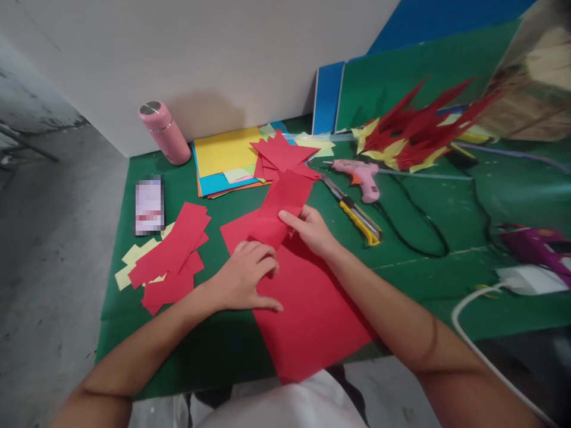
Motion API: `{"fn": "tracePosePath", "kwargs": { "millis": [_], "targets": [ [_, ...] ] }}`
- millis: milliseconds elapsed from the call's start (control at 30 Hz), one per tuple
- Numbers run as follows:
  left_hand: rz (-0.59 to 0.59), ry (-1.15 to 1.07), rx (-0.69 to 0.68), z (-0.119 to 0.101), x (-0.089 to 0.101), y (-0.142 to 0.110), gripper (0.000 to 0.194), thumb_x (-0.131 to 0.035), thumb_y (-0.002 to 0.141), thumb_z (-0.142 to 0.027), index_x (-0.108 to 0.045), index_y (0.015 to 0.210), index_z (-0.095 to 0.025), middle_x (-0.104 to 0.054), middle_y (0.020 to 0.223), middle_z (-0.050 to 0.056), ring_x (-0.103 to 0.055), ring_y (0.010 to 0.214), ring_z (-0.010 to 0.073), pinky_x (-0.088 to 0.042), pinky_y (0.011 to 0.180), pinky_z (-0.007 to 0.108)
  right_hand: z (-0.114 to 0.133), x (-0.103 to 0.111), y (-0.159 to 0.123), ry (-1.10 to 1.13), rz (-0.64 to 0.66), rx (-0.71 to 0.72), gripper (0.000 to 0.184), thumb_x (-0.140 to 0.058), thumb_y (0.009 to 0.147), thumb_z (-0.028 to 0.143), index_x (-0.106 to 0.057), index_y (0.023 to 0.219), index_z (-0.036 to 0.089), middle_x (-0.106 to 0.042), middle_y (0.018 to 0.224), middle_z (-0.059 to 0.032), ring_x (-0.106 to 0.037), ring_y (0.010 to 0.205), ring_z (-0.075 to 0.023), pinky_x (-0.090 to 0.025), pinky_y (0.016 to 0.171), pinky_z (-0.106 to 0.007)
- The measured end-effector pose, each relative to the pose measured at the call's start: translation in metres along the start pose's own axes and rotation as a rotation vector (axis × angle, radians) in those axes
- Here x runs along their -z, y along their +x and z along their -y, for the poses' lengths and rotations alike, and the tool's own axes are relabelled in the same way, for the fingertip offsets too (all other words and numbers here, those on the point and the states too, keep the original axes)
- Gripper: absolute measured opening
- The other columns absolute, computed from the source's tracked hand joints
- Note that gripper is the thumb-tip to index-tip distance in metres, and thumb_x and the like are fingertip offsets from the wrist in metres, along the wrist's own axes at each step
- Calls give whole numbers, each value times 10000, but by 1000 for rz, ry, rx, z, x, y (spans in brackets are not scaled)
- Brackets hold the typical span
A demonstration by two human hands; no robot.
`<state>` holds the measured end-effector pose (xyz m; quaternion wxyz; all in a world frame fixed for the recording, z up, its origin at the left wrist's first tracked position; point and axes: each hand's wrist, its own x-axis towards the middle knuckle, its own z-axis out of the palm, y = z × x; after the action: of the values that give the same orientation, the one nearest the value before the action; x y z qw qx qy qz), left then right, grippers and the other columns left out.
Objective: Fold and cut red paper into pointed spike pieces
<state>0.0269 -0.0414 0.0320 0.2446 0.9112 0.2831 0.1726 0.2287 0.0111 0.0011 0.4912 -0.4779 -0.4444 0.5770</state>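
Between the thumb and fingers of my right hand (pixel 313 230) is a piece of red paper (pixel 285 199), raised at a slant. My left hand (pixel 245 274) is beside its lower end, fingers curled but apart from the thumb, with nothing visible in its grasp. Under both hands lies a large red paper sheet (pixel 312 321), reaching over the table's front edge. Beyond the held piece is a pile of pointed red paper cutouts (pixel 283 151). A yellow utility knife (pixel 352 214) lies to the right of my right hand, blade end pointing away.
A pink glue gun (pixel 357 173) with a black cord lies behind the knife. Red and yellow paper flames (pixel 414 131) stand at back right. On the left are a pink bottle (pixel 166 134), a phone (pixel 150 205) and red strips (pixel 173 249). A white plug (pixel 530 279) sits right.
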Motion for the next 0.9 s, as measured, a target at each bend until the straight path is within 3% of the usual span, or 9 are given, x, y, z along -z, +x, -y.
{"fn": "tracePosePath", "kwargs": {
  "millis": [100,167,267,367,433,600,733,900],
  "targets": [
    [-461,-79,38,-1,4,7,311,-662,872,-436,-498,727,-215,-552,744,7,-529,724,166,-425,698,303,-5,6,0,10,26,-3,479,-795,653,626,-570,648,204,-510,530,55,-417,456,-79,-346,425,-228],
    [-733,-189,95,4,5,15,275,-626,900,-308,-459,703,-214,-462,658,-31,-454,626,126,-380,623,265,-3,9,0,17,68,-16,476,-802,649,618,-579,641,198,-521,528,49,-427,456,-81,-355,434,-228],
    [-899,-478,351,16,1,31,219,-693,844,-367,-535,831,-217,-527,799,-14,-502,679,109,-426,639,243,3,9,0,6,159,-28,447,-817,649,587,-644,717,181,-604,609,20,-471,488,-85,-387,466,-229],
    [-809,-781,499,29,-8,40,331,-762,749,-462,-580,835,-200,-598,778,-7,-571,692,111,-474,632,232,6,6,-1,-4,227,-10,425,-827,656,548,-676,798,177,-645,670,8,-530,547,-103,-436,521,-240],
    [-738,-847,542,34,-12,41,358,-787,703,-487,-617,788,-183,-629,739,-3,-572,644,102,-487,612,228,7,3,-2,-3,234,12,414,-823,663,541,-679,805,181,-646,666,10,-562,581,-118,-463,556,-254],
    [-758,-807,575,38,-13,35,341,-817,662,-472,-675,751,-175,-689,738,11,-610,639,110,-522,623,239,5,1,-2,-18,161,12,414,-814,663,566,-693,795,193,-657,669,6,-552,569,-117,-439,510,-245],
    [-761,-772,564,39,-16,33,331,-807,685,-476,-690,754,-174,-695,724,13,-612,632,110,-521,606,233,0,1,-2,95,27,-5,412,-830,635,572,-699,786,212,-668,691,14,-530,538,-99,-395,451,-223],
    [-754,-748,492,39,-23,33,324,-801,717,-466,-680,815,-182,-676,738,6,-602,627,95,-505,582,206,-2,0,-1,154,-95,-9,385,-867,602,536,-684,738,225,-592,592,46,-536,528,-105,-437,467,-231]
  ]
}}
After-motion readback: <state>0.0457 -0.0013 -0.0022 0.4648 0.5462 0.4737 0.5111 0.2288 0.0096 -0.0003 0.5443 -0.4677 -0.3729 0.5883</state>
